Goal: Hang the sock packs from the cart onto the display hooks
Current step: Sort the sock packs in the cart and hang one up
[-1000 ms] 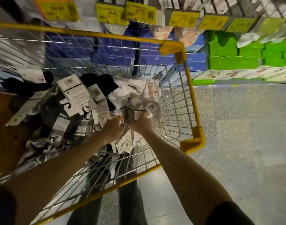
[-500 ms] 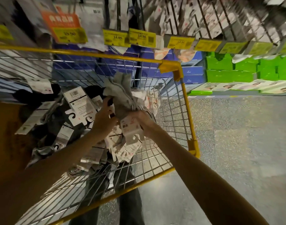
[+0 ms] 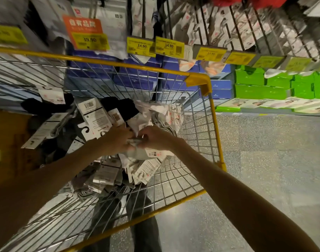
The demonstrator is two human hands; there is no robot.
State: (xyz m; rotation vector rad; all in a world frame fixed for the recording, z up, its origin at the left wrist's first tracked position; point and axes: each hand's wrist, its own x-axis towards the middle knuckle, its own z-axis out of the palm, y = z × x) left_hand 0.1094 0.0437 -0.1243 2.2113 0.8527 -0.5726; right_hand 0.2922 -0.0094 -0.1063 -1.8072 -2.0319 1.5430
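Head view, steeply downward, near cart (image 3: 108, 64)

Left hand (image 3: 117, 140), right hand (image 3: 156, 138) touching, both curled

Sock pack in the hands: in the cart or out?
In the cart. The left hand and right hand hold the sock pack low among the pile, below the yellow rim of the cart.
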